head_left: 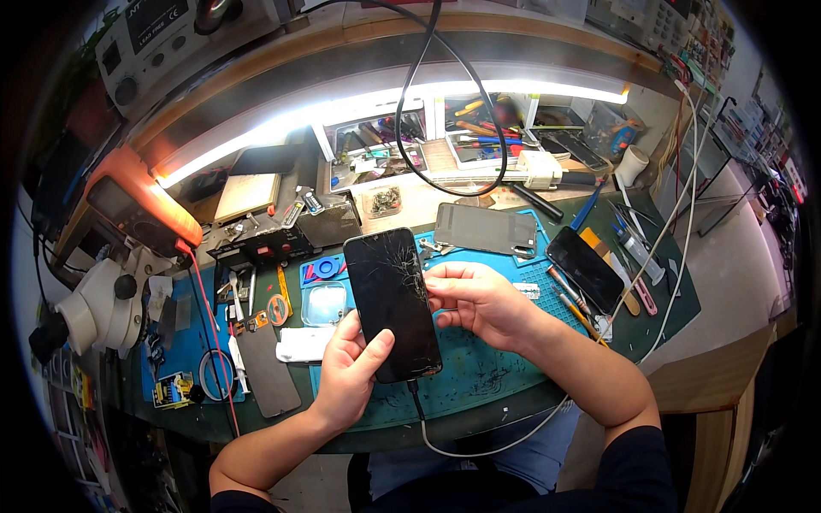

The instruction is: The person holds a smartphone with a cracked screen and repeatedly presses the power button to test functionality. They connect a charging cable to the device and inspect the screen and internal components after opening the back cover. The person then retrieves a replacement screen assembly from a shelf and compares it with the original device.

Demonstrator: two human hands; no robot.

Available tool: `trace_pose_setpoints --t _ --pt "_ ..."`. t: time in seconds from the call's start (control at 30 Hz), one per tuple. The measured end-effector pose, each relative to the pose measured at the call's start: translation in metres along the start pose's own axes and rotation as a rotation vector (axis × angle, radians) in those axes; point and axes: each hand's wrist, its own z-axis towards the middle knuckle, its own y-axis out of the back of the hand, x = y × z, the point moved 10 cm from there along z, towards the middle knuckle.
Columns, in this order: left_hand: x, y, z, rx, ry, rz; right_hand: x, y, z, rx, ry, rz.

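Observation:
A black smartphone (386, 308) with a cracked screen is held up over the workbench, its screen dark. The cracks spread from its upper right edge. My left hand (352, 363) grips the lower left side, thumb lying on the front. At the phone's right edge, beside the cracks, my right hand (479, 303) has its thumb and forefinger pinched together. Whether those fingers grip the edge or something small is hidden. A charging cable (416, 402) is plugged into the phone's bottom end and loops off to the right.
Beneath lies a blue work mat (479, 376). A grey phone panel (483, 229) and another dark phone (586, 268) lie behind and to the right. An orange multimeter (141, 205) and a white microscope part (98, 312) stand at left. A black cable loop (402, 111) hangs above.

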Motion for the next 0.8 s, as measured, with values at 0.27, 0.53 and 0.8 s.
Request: trace_pose_setpoints --t 0.27,0.53,0.8 --pt "-0.001 -0.002 0.0 0.009 0.001 0.005 -0.001 0.002 0.001 -0.044 0.001 -0.003" --pt "0.004 0.0 -0.001 -0.002 0.043 -0.004 0.007 0.002 0.0 -0.119 0.07 -0.179" --pt "0.009 0.0 0.001 -0.006 0.079 0.016 0.012 0.009 0.0 -0.197 0.184 -0.404"
